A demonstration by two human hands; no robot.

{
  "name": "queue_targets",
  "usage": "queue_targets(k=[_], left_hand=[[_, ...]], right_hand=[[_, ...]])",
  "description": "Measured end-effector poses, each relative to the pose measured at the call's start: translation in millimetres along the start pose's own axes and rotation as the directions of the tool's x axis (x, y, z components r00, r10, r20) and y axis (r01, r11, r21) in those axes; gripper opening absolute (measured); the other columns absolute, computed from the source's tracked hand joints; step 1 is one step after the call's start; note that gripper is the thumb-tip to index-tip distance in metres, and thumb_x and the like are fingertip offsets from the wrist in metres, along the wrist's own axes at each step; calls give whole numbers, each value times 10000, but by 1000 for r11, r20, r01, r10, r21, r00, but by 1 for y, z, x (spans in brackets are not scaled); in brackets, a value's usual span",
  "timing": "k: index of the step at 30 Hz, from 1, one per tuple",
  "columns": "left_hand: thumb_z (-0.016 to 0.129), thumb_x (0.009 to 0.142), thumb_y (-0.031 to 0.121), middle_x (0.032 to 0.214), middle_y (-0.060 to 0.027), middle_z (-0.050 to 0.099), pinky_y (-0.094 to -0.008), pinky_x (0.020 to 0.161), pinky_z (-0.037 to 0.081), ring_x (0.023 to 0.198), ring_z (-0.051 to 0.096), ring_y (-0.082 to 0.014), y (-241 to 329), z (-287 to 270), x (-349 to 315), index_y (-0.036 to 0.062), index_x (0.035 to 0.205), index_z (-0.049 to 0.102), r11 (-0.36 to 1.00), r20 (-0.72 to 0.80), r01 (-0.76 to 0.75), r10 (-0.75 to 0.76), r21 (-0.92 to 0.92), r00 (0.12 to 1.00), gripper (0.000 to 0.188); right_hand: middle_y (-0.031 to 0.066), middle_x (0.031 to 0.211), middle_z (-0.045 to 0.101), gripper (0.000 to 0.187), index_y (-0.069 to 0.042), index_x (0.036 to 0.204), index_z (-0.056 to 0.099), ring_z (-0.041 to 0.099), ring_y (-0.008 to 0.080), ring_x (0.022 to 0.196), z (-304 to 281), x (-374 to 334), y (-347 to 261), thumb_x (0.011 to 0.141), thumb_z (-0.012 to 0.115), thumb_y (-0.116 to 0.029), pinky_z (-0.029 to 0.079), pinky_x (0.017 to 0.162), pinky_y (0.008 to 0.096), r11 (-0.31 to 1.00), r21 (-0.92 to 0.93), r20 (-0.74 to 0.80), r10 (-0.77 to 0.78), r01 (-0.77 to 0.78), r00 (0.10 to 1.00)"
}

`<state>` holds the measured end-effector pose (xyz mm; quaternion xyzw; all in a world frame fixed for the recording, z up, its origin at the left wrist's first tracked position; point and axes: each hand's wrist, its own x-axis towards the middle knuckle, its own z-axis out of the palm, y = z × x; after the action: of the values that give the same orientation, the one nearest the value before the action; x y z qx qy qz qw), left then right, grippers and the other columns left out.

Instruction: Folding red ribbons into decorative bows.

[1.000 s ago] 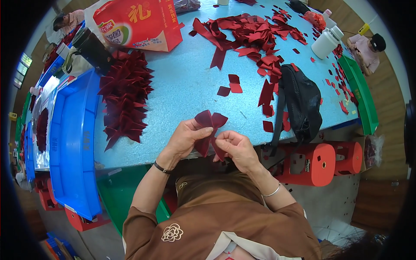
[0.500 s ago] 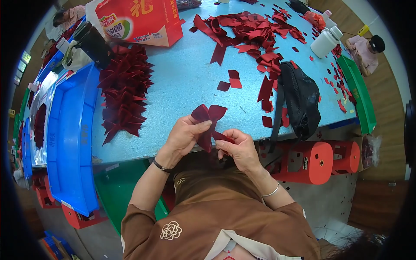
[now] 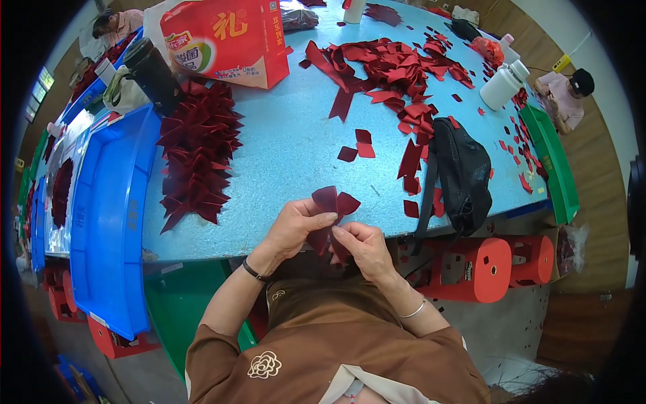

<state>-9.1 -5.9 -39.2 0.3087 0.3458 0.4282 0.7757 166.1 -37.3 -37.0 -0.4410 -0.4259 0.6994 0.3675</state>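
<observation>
Pinching dark-red, velvety fabric bow (image 3: 326, 199) with left hand (image 3: 293, 226), lower with right hand (image 3: 369, 252), near pale-blue bench's (image 3: 286, 151) front edge, ideally keeping folds even.

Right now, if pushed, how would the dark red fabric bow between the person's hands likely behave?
The dark red fabric bow is probably light, being thin ribbon held between the left hand and right hand. It may be slightly stiff, since its upper lobes stand out without drooping. Its folded, pointed shape makes rolling unlikely.
</observation>
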Motion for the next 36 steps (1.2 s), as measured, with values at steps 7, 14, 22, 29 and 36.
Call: queue_targets(k=[7, 14, 22, 29, 36], left_hand=[[669, 855, 77, 877, -78, 673, -246, 604, 530, 700, 628, -119, -10, -14, 12, -31, 1002, 655, 1000, -40, 14, -13, 22, 999, 182], [681, 821, 39, 895, -66, 685, -250, 697, 508, 774, 621, -114, 1, -3, 11, -11, 992, 684, 988, 46, 33, -40, 148, 998, 178], [695, 792, 27, 821, -16, 673, -223, 683, 476, 729, 586, -69, 6, -4, 11, 9, 927, 703, 935, 166, 40, -104, 352, 981, 137], [693, 785, 71, 793, -47, 676, -206, 609, 459, 686, 587, -70, 8, -7, 17, -28, 893, 700, 939, 140, 104, -157, 327, 978, 146], [699, 783, 86, 754, -30, 662, -200, 588, 438, 661, 567, -61, 2, -4, 20, -21, 872, 708, 918, 121, 105, -162, 382, 979, 140]], right_hand=[[36, 647, 615, 209, 22, 811, 632, 573, 85, 544, 6, 3, -3, 889, 636, -171, 433, 476, 222, 977, -198, -64, -93, 79, 994], [39, 814, 638, 137, -2, 932, 633, 569, 62, 712, -26, 9, -23, 871, 649, -123, 446, 596, 212, 852, -404, -164, -425, 333, 890], [31, 850, 617, 164, 17, 860, 658, 543, 90, 758, -42, 40, -50, 827, 694, -139, 438, 678, 237, 846, -471, 167, -195, 251, 967], [36, 774, 629, 153, 27, 827, 666, 546, 78, 709, -36, 39, -28, 804, 718, -114, 440, 633, 237, 881, -346, 9, -341, 323, 940], [19, 709, 638, 180, 20, 825, 665, 554, 65, 667, -41, 45, -30, 868, 660, -154, 440, 591, 223, 788, -495, 118, -356, 366, 927]])
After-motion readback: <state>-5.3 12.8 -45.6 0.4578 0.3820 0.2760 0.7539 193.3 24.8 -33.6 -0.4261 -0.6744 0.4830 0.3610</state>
